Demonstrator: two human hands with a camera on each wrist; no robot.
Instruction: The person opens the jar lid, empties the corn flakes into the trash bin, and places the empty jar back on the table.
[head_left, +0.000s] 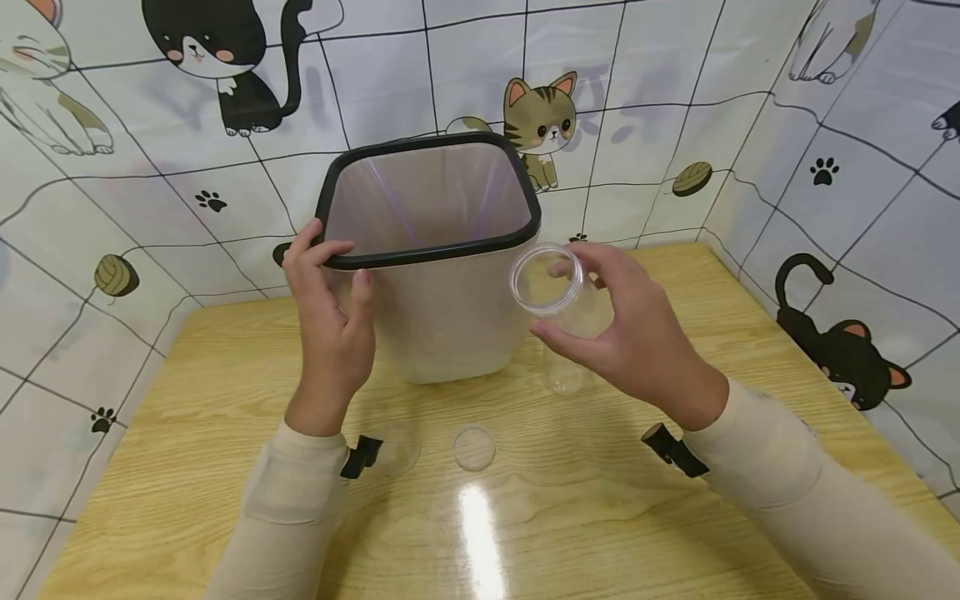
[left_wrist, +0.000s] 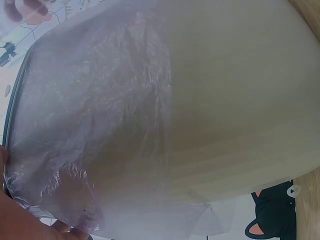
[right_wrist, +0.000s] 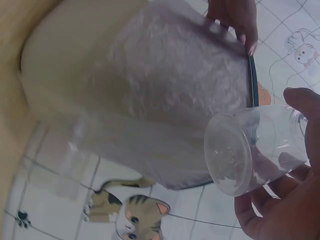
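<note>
A translucent trash bin (head_left: 450,325) with a black rim stands upright on the table. My left hand (head_left: 330,333) grips the rim at its near left corner, fingers over the edge and thumb in front. In my right hand (head_left: 637,333) is a clear plastic jar (head_left: 550,307), held tilted beside the bin's right side, its round mouth uncovered. The right wrist view shows the jar's base (right_wrist: 227,155) and fingers curled round its body. Beneath this hand a faint clear rounded shape (head_left: 564,373) shows; I cannot tell whether it is a separate container.
A clear round disc (head_left: 474,447) lies on the wooden table (head_left: 585,517) in front of the bin. Left of it, a fainter clear round outline (head_left: 401,446) shows near the left wrist. Cat-patterned cloth (head_left: 465,67) hangs behind and on both sides.
</note>
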